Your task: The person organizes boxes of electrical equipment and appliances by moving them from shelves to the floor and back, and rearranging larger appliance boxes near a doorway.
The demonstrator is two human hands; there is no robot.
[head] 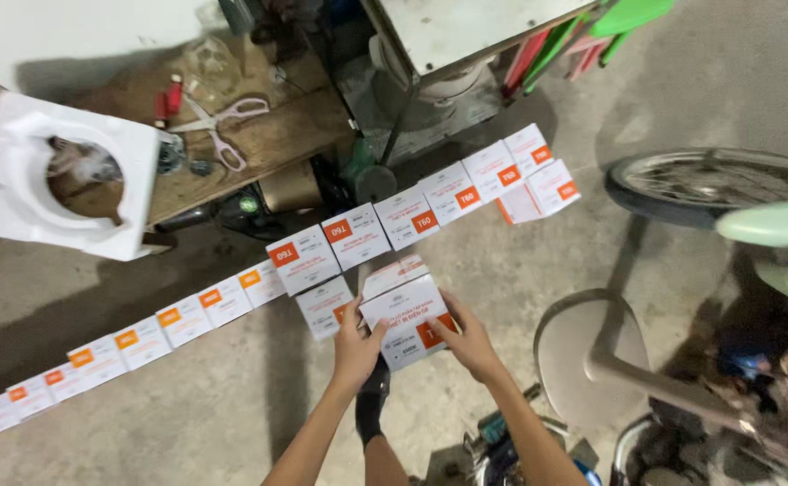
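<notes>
— Over the concrete floor (187,414), both my left hand (358,346) and right hand (468,342) clamp one white-orange box (407,319), beside the box row (349,238).
— I judge it is the placing step; it needs lowering in line.

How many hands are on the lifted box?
2. The left hand grips the left side of the white-and-orange box, and the right hand grips its right side. No other hands show.

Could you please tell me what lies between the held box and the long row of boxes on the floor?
In the head view, one small white-and-orange box sits between the held box and the row.
</notes>
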